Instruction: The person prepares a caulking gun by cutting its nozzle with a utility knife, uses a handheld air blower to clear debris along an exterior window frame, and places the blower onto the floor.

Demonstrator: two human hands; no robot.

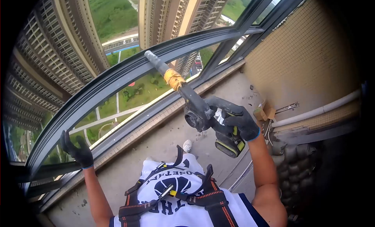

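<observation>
My right hand (pixel 244 123), in a black glove, is wrapped around the handle of a cordless blower (pixel 197 105). The blower has a dark body, a battery pack at its base and yellow tape around its nozzle. Its grey nozzle tip points up and left, over the dark grey window frame rail (pixel 129 68); whether it touches the rail I cannot tell. On the left, my gloved left hand (pixel 77 149) is raised beside the lower part of the same frame, fingers apart and nothing in it. Contact between its fingertips and the frame is unclear.
Beyond the window, tall buildings (pixel 50 43) and lawns lie far below. A tiled wall (pixel 304 51) stands at right, with a white pipe (pixel 316 111) along it. A small cardboard box (pixel 265 111) and dark stacked bags (pixel 295 164) sit on the concrete floor (pixel 238 86).
</observation>
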